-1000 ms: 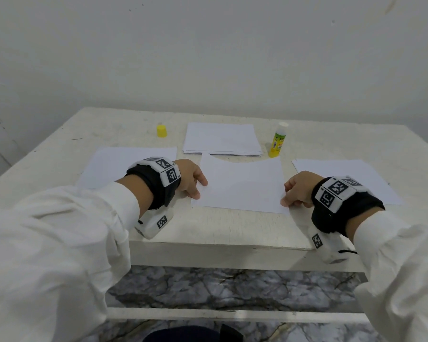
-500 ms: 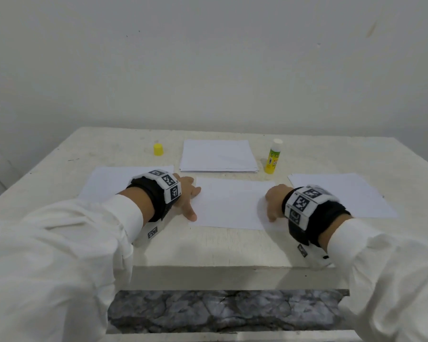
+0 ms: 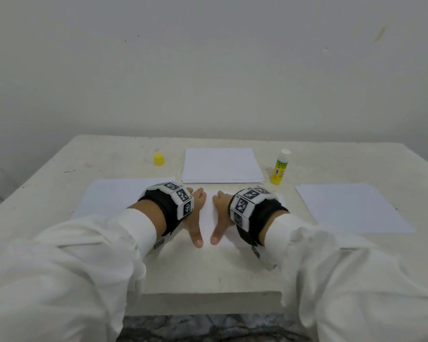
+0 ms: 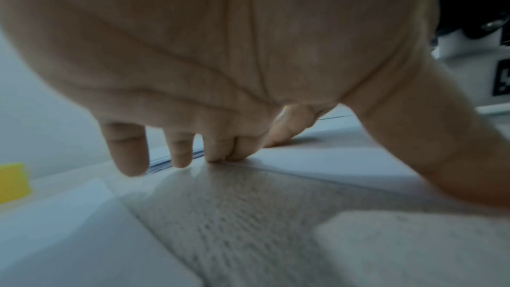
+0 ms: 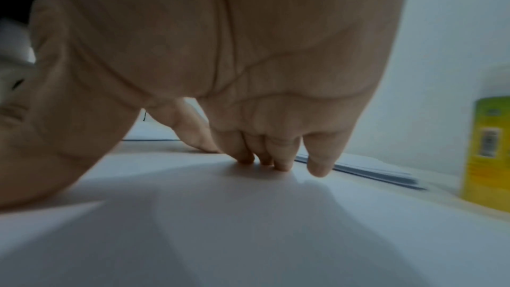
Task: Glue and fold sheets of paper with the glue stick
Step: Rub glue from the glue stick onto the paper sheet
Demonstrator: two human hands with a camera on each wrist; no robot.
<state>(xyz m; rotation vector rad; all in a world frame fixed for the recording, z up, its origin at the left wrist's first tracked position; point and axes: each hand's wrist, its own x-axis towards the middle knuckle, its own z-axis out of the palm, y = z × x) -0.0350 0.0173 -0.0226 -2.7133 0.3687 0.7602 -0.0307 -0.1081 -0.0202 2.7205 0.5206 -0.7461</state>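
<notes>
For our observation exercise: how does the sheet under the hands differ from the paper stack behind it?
The folded sheet lies nearest the person; the paper stack lies farther back, beside the glue stick. The left hand and right hand press the sheet; nothing touches the stack. The stack shows layered edges. Both are white and lie flat.

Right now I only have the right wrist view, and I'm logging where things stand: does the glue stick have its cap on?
Observer: No. In the head view the glue stick stands upright, right of the paper stack, with its white top bare.
Operator: Where's the cap?
Observer: A yellow cap stands on the table, left of the stack and apart from it.
Operator: And the other hand?
Observer: The left hand presses the same centre sheet as the right hand, with the thumbs close together but apart.
</notes>
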